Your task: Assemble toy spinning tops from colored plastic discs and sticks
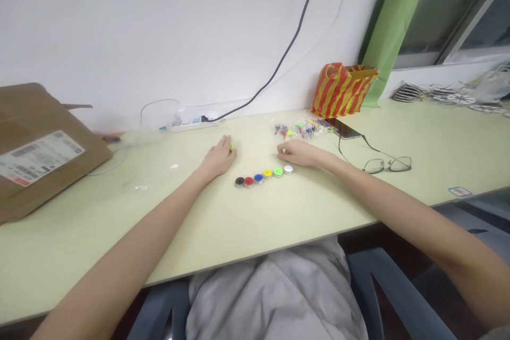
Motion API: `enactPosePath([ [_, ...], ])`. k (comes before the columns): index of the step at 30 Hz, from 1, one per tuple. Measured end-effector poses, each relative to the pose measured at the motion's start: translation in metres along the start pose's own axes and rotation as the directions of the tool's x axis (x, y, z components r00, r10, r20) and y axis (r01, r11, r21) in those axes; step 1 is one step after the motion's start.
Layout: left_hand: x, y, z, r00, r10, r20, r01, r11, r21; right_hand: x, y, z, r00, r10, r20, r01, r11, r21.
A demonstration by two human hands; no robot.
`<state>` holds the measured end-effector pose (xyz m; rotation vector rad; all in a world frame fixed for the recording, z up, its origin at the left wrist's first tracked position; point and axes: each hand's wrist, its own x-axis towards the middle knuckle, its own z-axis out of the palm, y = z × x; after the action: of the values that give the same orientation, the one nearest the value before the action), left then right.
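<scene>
My left hand [218, 158] rests on the table, its fingers bent around a small yellow-green piece [231, 146] that mostly hides behind them. My right hand [295, 152] lies to the right with its fingers curled in; whatever they may hold is hidden. Between the hands and nearer to me, several small round clear pots run in a slanting row. Their tops are black [239, 181], red [248, 181], blue [258, 177], yellow [268, 173], green [278, 171] and white [288, 169]. Just beyond my right hand is a clear bag of small coloured pieces [303, 130].
On the pale table [239, 234], a cardboard package [43, 143] stands at left. A power strip [195, 117] with a black cable [279, 64] lies by the wall. At right are a striped bag [342, 90], a phone [341, 128] and glasses [386, 164].
</scene>
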<state>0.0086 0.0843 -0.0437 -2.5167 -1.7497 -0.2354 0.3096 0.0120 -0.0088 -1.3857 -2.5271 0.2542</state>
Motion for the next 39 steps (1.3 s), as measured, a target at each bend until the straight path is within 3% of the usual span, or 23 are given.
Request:
enactPosePath([
  [5,-0.009,0.007,-0.005,0.996,-0.088,-0.010,0.088,0.996,0.007,0.000,-0.002,-0.001,1.000,0.000,0.005,0.000,1.000,-0.007],
  [19,-0.010,0.007,-0.010,0.985,0.028,0.168,-0.029,1.000,0.006,-0.001,-0.003,-0.001,1.000,-0.007,0.008,0.007,1.000,-0.017],
  [39,-0.019,0.011,-0.013,0.997,0.031,0.065,-0.029,0.999,-0.027,-0.001,-0.004,-0.002,1.000,0.002,0.019,-0.003,1.000,0.007],
])
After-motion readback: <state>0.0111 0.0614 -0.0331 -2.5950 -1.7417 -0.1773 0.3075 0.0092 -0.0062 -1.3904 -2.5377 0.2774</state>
